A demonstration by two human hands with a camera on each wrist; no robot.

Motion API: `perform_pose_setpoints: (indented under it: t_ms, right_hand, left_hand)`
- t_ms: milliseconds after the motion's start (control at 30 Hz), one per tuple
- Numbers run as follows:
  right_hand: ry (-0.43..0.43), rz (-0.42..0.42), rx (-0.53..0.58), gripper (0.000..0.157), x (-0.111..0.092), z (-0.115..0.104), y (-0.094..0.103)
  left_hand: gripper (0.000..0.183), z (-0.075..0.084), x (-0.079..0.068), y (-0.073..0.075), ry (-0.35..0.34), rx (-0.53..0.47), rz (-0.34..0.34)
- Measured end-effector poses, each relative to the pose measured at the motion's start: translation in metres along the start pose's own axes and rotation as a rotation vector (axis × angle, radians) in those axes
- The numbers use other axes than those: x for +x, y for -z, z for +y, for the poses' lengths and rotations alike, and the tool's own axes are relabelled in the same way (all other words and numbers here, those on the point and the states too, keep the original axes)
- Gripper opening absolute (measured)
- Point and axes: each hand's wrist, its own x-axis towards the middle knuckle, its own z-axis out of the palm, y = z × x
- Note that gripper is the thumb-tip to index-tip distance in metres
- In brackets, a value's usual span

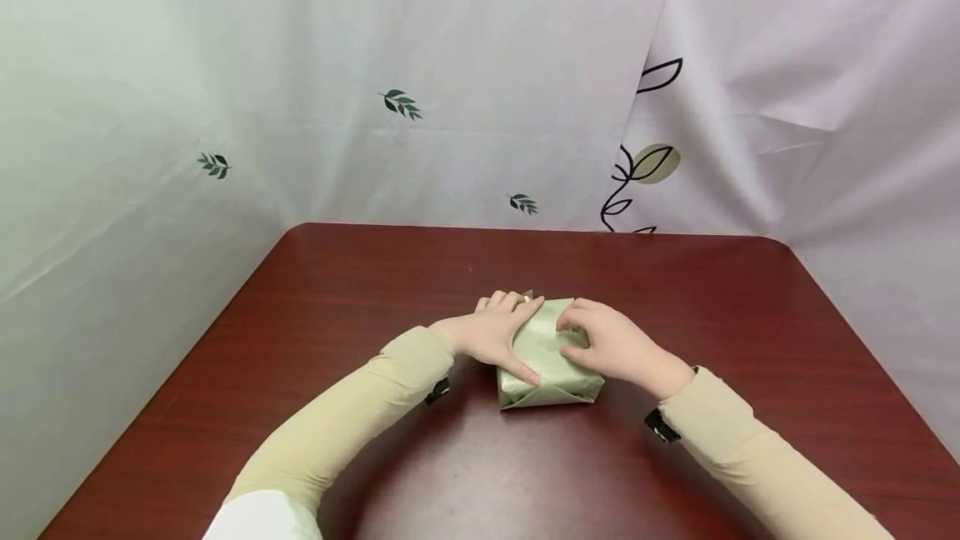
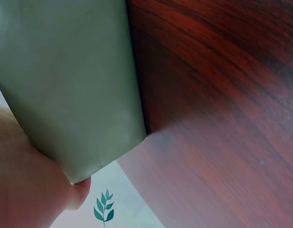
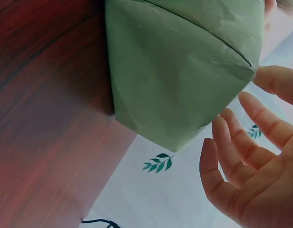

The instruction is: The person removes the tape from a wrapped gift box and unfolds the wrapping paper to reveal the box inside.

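Observation:
A box-shaped parcel (image 1: pixel 551 348) wrapped in pale green paper sits on the table, with folded flaps at its near end. My left hand (image 1: pixel 495 336) lies across the parcel's left edge, its thumb stretched over the top and its other fingers toward the far left corner. Above the right part of the top is my right hand (image 1: pixel 611 344), fingers loosely bent and thumb apart, holding nothing that I can see. In the right wrist view, its fingers (image 3: pixel 251 137) are close to the edge of the wrapped parcel (image 3: pixel 175 76). A small pointed bit beside the left fingertips is too small to identify.
The parcel rests on a dark red wooden table (image 1: pixel 360 273) with rounded far corners. Behind and at both sides hang white cloth sheets (image 1: pixel 465 48) with leaf prints. Black wrist devices (image 1: pixel 662 426) sit below the sleeves.

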Motion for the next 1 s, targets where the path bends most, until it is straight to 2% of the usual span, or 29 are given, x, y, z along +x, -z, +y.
perform_pose_setpoints:
  t_ms: [133, 300, 500, 833, 1000]
  right_hand:
    - [0.018, -0.015, -0.030, 0.018, -0.002, -0.001, -0.004]
    - [0.041, 0.002, -0.062, 0.019, -0.004, -0.003, -0.005]
    - [0.006, 0.000, -0.095, 0.016, -0.004, -0.005, -0.006]
    - [-0.044, 0.036, -0.113, 0.014, 0.000, -0.010, -0.009]
    - [-0.066, 0.039, -0.120, 0.013, 0.000, -0.012, -0.010]
  left_hand:
    - [0.117, -0.001, -0.001, -0.003, -0.001, 0.009, -0.004]
    - [0.114, -0.002, -0.001, -0.002, -0.019, 0.093, 0.017]
    - [0.107, 0.003, -0.004, 0.006, -0.029, 0.182, -0.008]
    - [0.108, 0.008, -0.004, 0.012, -0.031, 0.258, -0.016]
    - [0.108, 0.010, -0.005, 0.012, -0.027, 0.262, -0.019]
